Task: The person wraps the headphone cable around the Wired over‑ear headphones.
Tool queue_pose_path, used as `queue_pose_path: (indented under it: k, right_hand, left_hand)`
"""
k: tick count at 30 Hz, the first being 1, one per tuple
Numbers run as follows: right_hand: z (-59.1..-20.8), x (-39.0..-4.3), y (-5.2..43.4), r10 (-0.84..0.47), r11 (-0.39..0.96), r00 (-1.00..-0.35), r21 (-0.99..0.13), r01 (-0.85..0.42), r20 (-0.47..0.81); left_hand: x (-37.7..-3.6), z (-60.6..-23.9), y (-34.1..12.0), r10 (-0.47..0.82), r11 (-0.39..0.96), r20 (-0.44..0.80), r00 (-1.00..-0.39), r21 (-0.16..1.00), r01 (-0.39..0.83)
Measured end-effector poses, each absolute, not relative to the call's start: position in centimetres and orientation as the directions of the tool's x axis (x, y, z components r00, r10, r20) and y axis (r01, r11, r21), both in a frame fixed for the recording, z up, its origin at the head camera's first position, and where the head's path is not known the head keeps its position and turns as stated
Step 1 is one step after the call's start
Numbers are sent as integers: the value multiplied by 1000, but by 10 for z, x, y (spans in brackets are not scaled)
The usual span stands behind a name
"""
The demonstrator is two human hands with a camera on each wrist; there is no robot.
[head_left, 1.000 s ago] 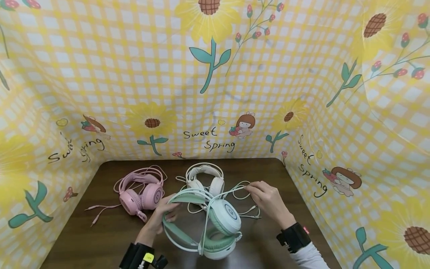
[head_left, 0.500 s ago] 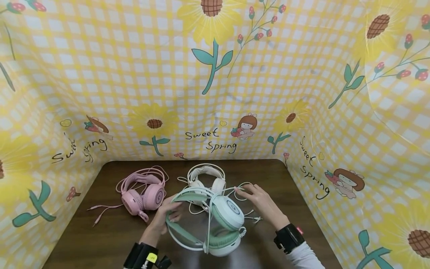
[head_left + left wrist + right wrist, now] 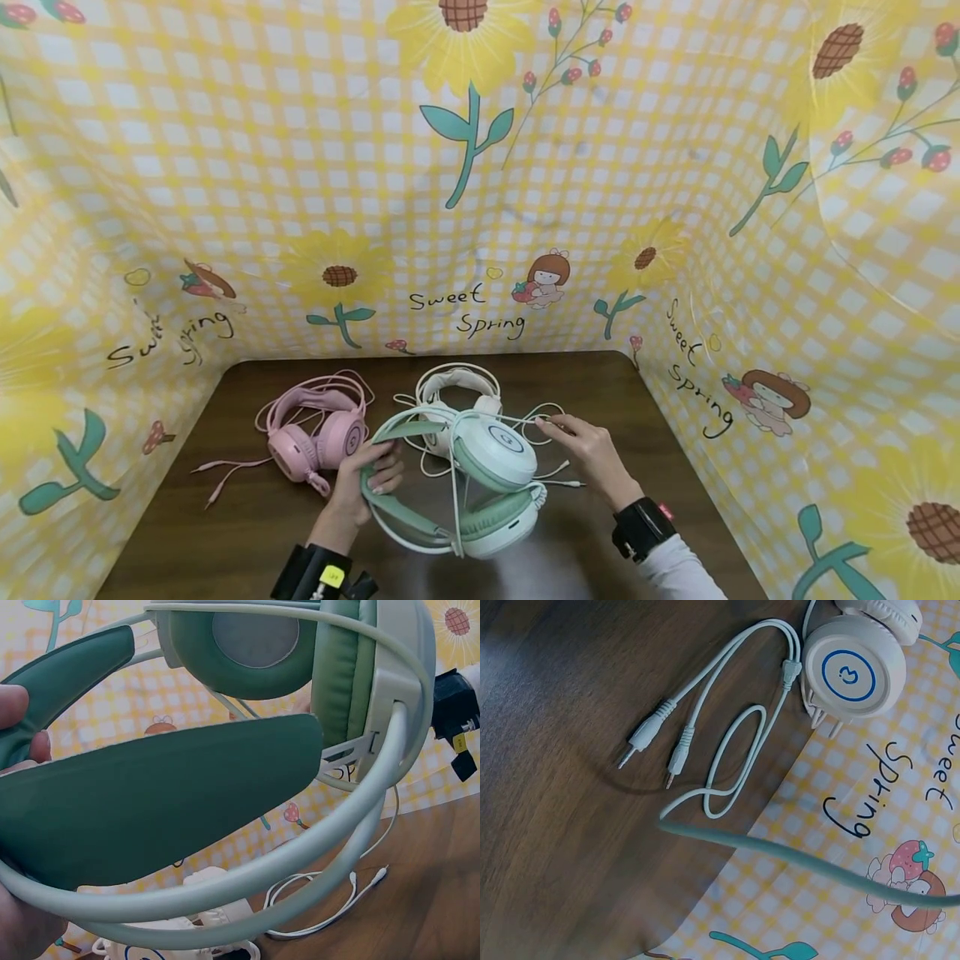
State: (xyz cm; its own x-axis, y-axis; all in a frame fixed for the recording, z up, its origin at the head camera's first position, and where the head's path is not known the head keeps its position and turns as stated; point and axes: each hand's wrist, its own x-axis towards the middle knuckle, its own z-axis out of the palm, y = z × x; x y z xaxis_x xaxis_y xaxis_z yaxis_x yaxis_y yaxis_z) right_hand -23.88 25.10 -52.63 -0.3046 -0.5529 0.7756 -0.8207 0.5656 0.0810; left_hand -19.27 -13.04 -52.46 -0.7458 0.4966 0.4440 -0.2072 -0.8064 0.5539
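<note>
My left hand grips the headband of a mint-green and white pair of headphones, held above the table with the ear cups pointing right. Up close in the left wrist view are the green headband padding and an ear cushion. To the right of the ear cups, my right hand pinches the headphones' thin cable near its fingertips. A pale green cable crosses the right wrist view, where the hand itself does not show.
White headphones lie behind the green pair, partly hidden by it. Their cable ends in two plugs on the dark wooden table. Pink headphones sit at the left. A yellow checked cloth walls the table.
The green headphones have tilted, and their upper ear cup has shifted up and left. My right hand moved left along the cable, spread its fingers, then pinched it again.
</note>
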Motion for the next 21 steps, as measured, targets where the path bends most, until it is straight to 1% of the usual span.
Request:
queue_pose_path:
  k: [1, 2, 4, 6, 8, 9, 11, 14, 16, 18, 21]
  right_hand:
    - [-527, -239, 251, -552, 571, -304, 86, -816, 777]
    - [-528, -239, 251, -555, 580, -317, 85, -810, 769]
    - [-530, -237, 253, -574, 606, -367, 79, -791, 732]
    - [-532, -234, 256, -592, 631, -435, 55, -774, 678]
    - [-534, -231, 260, -599, 641, -474, 32, -767, 645]
    - [-536, -230, 263, -597, 639, -477, 23, -769, 645]
    - [-537, -229, 267, -575, 620, -456, -1, -785, 679]
    - [-540, -232, 272, -523, 593, -389, -4, -805, 759]
    - [-540, -234, 273, -504, 592, -366, 4, -806, 782]
    - [-541, -236, 273, -512, 611, -387, 8, -792, 767]
    - [-542, -237, 271, -552, 643, -472, -10, -766, 687]
  left_hand:
    - [-193, -524, -130, 496, -807, 445, -746, 553, -207]
    - [-193, -524, -130, 494, -807, 446, -746, 554, -203]
    - [-193, -523, -129, 491, -805, 452, -745, 561, -190]
    - [-192, -523, -129, 489, -805, 458, -743, 565, -182]
    - [-192, -522, -129, 485, -808, 467, -739, 562, -176]
    - [-192, -522, -129, 484, -812, 471, -738, 555, -178]
    - [-191, -523, -130, 478, -824, 473, -740, 533, -191]
    - [-191, -522, -132, 468, -842, 467, -750, 493, -219]
    - [-191, -522, -132, 461, -850, 456, -761, 472, -233]
    - [-191, -521, -133, 455, -855, 443, -773, 461, -239]
    - [-190, -520, -132, 442, -859, 427, -789, 456, -234]
